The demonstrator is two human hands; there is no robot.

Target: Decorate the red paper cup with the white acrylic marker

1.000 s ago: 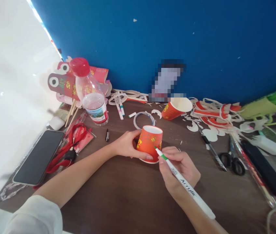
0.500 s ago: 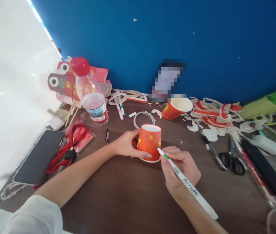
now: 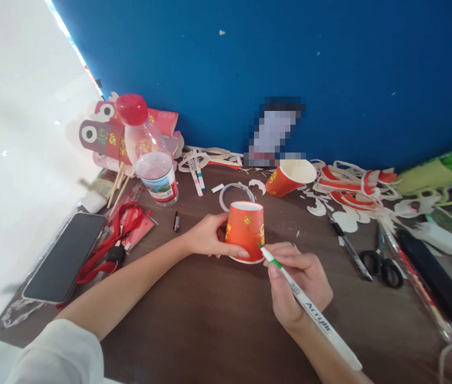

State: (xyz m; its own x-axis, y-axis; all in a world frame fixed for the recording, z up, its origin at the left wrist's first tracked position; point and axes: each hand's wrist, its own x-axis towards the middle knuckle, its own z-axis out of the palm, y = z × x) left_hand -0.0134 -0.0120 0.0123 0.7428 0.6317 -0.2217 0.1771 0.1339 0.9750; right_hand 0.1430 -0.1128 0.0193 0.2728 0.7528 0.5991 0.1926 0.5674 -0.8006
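An orange paper cup (image 3: 245,232) with yellow print stands on the dark table in front of me, its white mouth upward. My left hand (image 3: 214,237) grips it from the left, thumb across the lower front; the other fingertips are hidden behind it. In my right hand (image 3: 300,282) is a white acrylic marker (image 3: 314,312) with a green band, held like a pen. Its green tip meets or nearly meets the lower right of the cup; I cannot tell whether it touches. Just behind the cup lies a roll of clear tape (image 3: 223,200).
At left stand a water bottle (image 3: 157,178), a phone (image 3: 65,257) and a red lanyard (image 3: 90,269). Another orange cup (image 3: 276,183) tilts at the back beside paper scraps (image 3: 344,221). Scissors (image 3: 392,273), a black pen (image 3: 352,250) and a dark case (image 3: 436,277) lie right.
The marker and my right hand have shifted slightly right and down along the cup. The cup has tilted or turned a little in my left hand, its rim now a bit higher.
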